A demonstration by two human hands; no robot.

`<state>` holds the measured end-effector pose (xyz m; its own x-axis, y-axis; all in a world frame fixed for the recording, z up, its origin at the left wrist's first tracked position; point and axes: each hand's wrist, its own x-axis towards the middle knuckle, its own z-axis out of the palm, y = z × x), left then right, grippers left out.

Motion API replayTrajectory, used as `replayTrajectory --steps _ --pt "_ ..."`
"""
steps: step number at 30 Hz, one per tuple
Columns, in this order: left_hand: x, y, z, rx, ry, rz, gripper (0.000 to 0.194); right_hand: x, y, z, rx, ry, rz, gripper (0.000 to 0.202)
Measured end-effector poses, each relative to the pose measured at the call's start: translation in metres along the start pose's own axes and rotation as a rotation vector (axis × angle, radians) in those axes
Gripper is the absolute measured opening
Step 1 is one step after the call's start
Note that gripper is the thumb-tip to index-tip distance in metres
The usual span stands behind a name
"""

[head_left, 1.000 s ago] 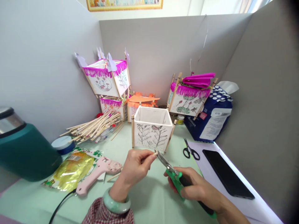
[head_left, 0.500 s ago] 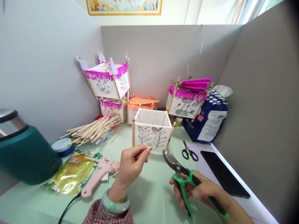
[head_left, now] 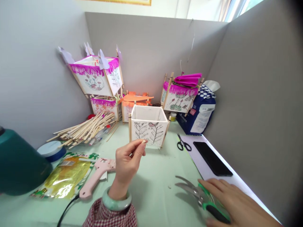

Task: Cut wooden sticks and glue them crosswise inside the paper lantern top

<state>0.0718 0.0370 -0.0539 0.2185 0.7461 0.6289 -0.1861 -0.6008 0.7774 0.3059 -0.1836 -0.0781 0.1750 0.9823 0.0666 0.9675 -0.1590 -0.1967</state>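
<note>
In the middle of the view, my left hand [head_left: 129,159] is closed, thumb and forefinger pinching a wooden stick [head_left: 143,142] of which only a short pale tip shows. Just beyond it stands a white box-shaped lantern [head_left: 149,127] with wooden corner posts and branches drawn on its front. At lower right my right hand [head_left: 233,200] lies over green-handled pruning shears [head_left: 197,193], fingers stretched along the handles rather than wrapped round them. Their blades point left and are apart, low over the table. A tiny pale scrap [head_left: 169,187] lies left of the blades.
A pink glue gun [head_left: 94,181] and yellow packet [head_left: 68,173] lie left, beside a green bottle [head_left: 21,164]. Wooden sticks [head_left: 87,129] are heaped behind. Scissors [head_left: 183,145] and a black phone [head_left: 211,159] lie right. A fringed lantern [head_left: 94,75] stands back left.
My right hand has lowered the pruning shears toward the lower right, and its fingers have loosened from the handles. My left hand keeps its pinch. The view has shifted slightly.
</note>
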Motion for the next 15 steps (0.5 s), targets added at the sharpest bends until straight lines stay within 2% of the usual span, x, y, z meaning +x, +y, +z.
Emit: replayTrajectory --steps 2,5,9,12,15 --pt "-0.001 0.000 0.000 -0.013 0.005 0.022 0.013 0.010 -0.009 0.002 -0.049 0.025 0.028 0.062" --pt "-0.003 0.001 0.000 -0.028 0.029 0.053 0.014 0.036 -0.021 0.017 -0.078 0.104 0.056 0.058" --pt "-0.005 0.002 0.000 -0.091 0.060 0.057 0.018 0.063 -0.042 0.035 -0.128 0.315 0.000 0.048" --pt "-0.006 0.002 0.000 -0.153 0.094 0.050 0.019 0.064 -0.068 0.044 -0.079 0.461 -0.200 0.025" --pt "-0.006 0.001 0.001 -0.174 0.097 0.040 0.019 0.051 -0.083 0.060 -0.083 0.501 -0.491 0.025"
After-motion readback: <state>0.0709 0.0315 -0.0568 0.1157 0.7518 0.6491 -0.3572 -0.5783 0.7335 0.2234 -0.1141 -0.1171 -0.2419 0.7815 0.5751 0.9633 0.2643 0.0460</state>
